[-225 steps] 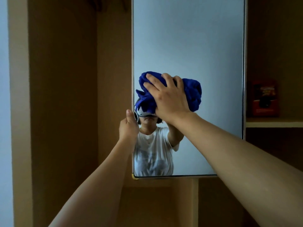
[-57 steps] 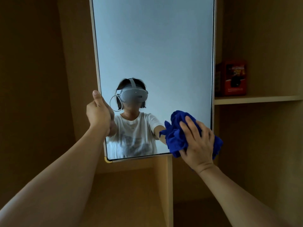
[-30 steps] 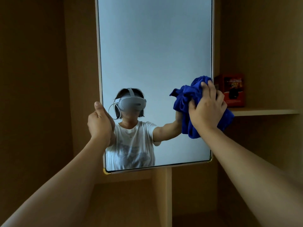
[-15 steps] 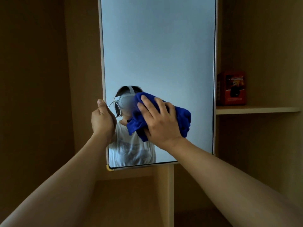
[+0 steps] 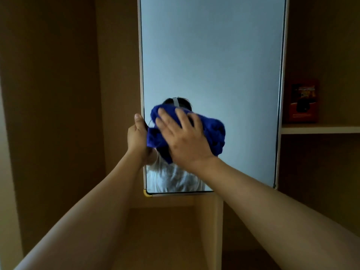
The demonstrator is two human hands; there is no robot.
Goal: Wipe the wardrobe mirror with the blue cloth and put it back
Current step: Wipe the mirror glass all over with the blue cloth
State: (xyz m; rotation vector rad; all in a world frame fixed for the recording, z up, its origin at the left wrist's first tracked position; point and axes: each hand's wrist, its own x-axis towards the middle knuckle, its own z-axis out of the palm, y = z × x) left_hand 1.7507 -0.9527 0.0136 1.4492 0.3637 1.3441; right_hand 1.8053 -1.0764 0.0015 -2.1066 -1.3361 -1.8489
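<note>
- right now the right hand (image 5: 184, 139) lies flat on the blue cloth (image 5: 211, 133), fingers spread and straight, pressing it vs the wardrobe mirror (image 5: 212, 61); palm push, not a pinch
- left hand (image 5: 137, 136) is curled round the mirror's left edge, thumb up on the frame, holding the panel steady; so it grips the mirror, not the cloth
- cloth sits bunched in the lower left part of the glass, its left end touching or just beside the left hand; can't tell which
- key relation: the mirror's long axis runs vertical; the cloth is low on it, so most unwiped-looking glass lies up and to the right of the right hand; my guess is the next stroke must go away from the left edge, up or across, since the left hand blocks more travel leftward
- right hand is the one nearer the open glass; left is pinned to the edge
- count: 1 cloth, 1 mirror, 2 hands, 1 red box (image 5: 303, 102) on the shelf (image 5: 319, 130) right of the mirror, well apart from the cloth
- judgement: wiping is under way; put-back not yet begun; where the cloth belongs isn't shown
</note>
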